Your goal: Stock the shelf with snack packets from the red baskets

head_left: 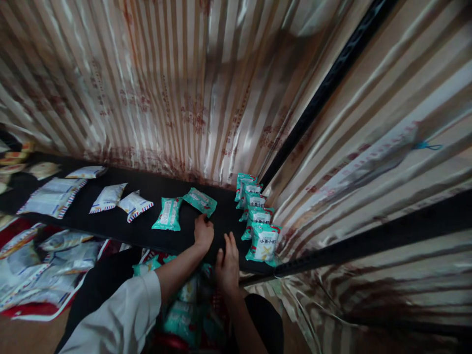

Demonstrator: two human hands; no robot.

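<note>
I am watching my left hand pinching the near corner of a teal packet, a flat glossy pouch with a white label panel, lying tilted on the black shelf beside another teal packet. My right hand is resting loosely open, holding nothing, at the shelf's front edge.

front green packet, "小鱼小" legible

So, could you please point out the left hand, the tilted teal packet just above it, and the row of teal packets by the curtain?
left hand (pixel 203 233), head view, on the knuckles.
tilted teal packet (pixel 199 201), head view, packet's middle.
row of teal packets (pixel 263 245), head view, front packet's face.
</note>
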